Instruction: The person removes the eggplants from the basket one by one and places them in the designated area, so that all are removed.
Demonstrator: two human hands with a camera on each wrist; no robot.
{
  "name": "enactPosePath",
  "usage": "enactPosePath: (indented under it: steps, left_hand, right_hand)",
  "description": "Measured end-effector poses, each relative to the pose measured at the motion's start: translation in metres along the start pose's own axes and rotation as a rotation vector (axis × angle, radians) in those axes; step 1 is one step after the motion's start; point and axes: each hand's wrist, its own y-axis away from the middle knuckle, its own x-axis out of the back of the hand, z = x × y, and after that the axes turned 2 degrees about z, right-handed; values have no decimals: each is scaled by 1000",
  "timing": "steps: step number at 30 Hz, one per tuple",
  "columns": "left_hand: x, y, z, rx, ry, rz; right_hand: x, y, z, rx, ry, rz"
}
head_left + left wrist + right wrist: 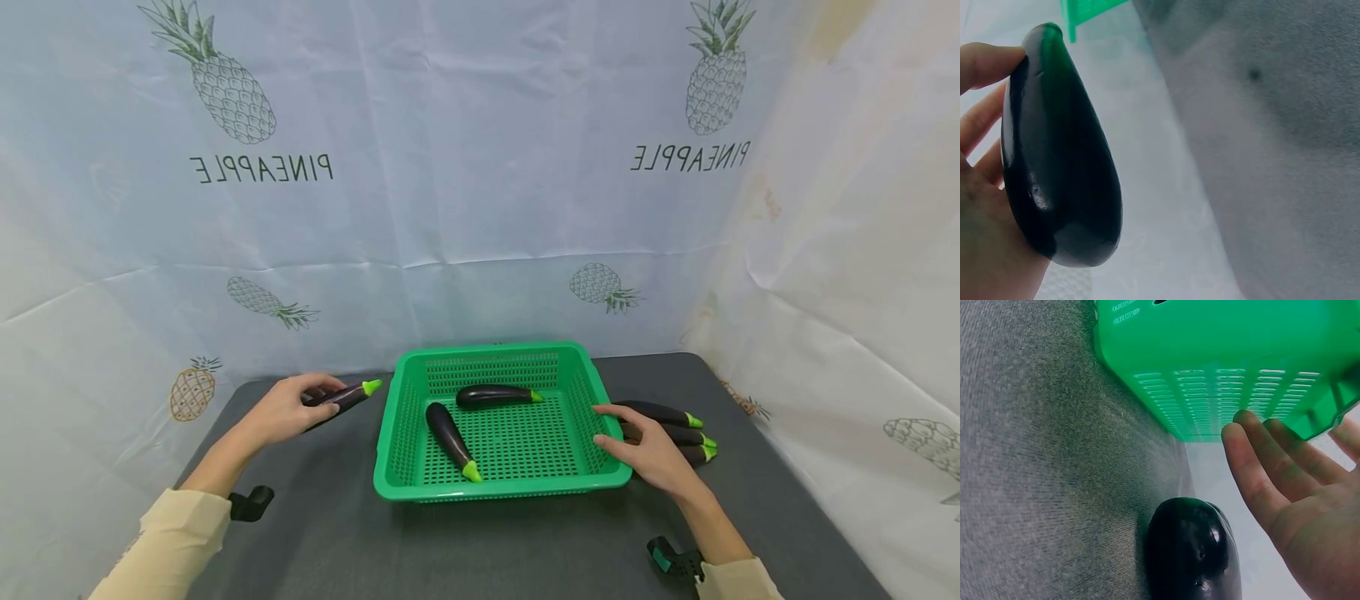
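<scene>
My left hand [288, 408] holds a dark purple eggplant [347, 398] above the table, left of a green plastic basket [504, 486]. Its bright green stem end points toward the basket. In the left wrist view, thumb and fingers grip the eggplant [1063, 156], its rounded end facing the camera. Inside the basket lie one eggplant [495, 396] set crosswise and another [448, 435] slanting toward the front. At the basket's right rim is my right hand [651, 454], fingers nearly straight along the outside of the wall; whether they touch it is unclear.
Several eggplants [660, 412] lie on the dark grey table [315, 533] to the right of the basket, partly hidden by the right hand. A pineapple-printed white cloth [480, 208] hangs behind the table and along its sides.
</scene>
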Motion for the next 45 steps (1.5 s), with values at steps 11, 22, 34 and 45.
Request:
enactPosePath:
  steps: [11,22,34,45]
  left_hand:
    - [-24,4,-28,38,13,-19]
    - [-41,4,-36,28,-26,-24]
    - [-60,3,-55,73,-22,-37]
    - [-74,4,-60,68,-36,-40]
  right_hand:
    - [0,0,2,-7,-6,-2]
    - [-1,2,3,-1,-4,7]
    - [-2,1,2,5,-11,7]
    - [-2,1,1,8,-9,11]
